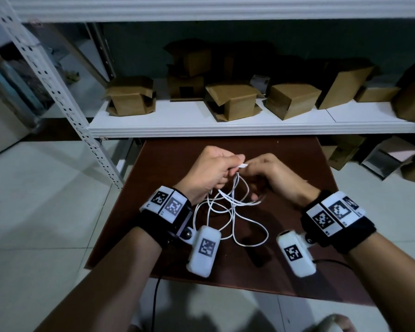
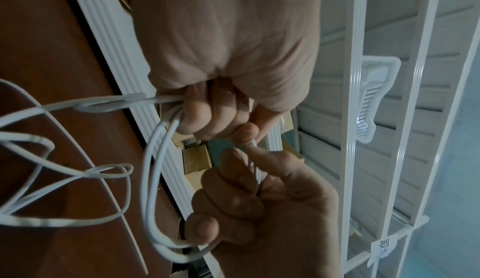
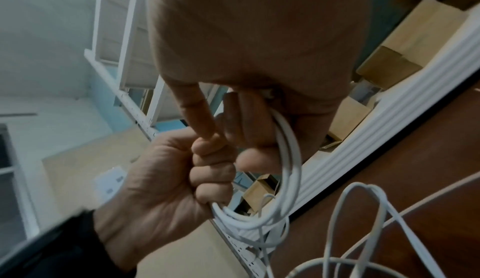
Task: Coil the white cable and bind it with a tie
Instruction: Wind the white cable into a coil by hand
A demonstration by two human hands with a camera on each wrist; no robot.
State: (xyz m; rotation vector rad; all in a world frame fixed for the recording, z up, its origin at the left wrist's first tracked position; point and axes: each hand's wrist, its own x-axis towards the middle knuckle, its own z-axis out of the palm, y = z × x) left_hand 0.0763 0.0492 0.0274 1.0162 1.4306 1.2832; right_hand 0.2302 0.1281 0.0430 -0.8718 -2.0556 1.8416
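I see my left hand fisted round several loops of the white cable, thumb and forefinger pinching its plug end. My right hand, just right of it and touching, has fingers curled through the same loops. Slack cable trails near onto the brown table; boxes on the far shelf.

Small tag on the shelf edge beyond the left hand reading roughly "1-5", other labels and wrist-marker characters too blurred to read

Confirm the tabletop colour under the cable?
Dark reddish-brown tabletop, clearest in the head view.
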